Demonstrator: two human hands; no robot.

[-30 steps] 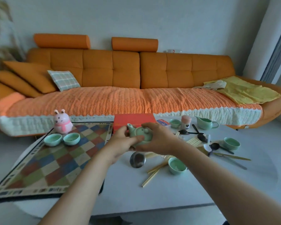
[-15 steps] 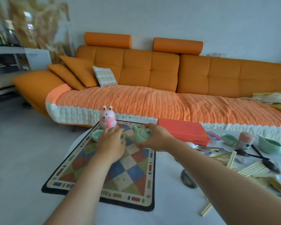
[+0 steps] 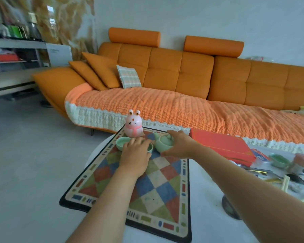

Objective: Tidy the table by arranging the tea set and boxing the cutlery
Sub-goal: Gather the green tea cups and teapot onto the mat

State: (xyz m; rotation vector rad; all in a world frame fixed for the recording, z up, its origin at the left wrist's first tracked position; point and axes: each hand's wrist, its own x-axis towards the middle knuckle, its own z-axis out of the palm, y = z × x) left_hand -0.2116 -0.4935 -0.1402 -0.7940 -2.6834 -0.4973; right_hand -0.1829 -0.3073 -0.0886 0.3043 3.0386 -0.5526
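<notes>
A pale green teapot (image 3: 163, 143) rests on the checkered mat (image 3: 158, 186) near its far edge, with my right hand (image 3: 180, 145) wrapped around its right side. My left hand (image 3: 135, 151) lies fingers spread over a green cup (image 3: 150, 148), touching its rim. A second green cup (image 3: 121, 142) sits just left of it. A red box (image 3: 221, 146) lies to the right of the mat. Another green cup (image 3: 279, 160), chopsticks (image 3: 285, 185) and dark spoons (image 3: 298, 178) are scattered at the right edge, blurred.
A pink rabbit figure (image 3: 133, 127) stands at the mat's far edge behind the cups. A metal lid (image 3: 229, 206) lies on the white table (image 3: 209, 216) by my right forearm. The orange sofa (image 3: 182, 81) runs behind the table.
Both hands carried the teapot from the table's middle left to the mat. The teapot now sits on the mat, and my left hand has shifted onto the cup. My view swung left.
</notes>
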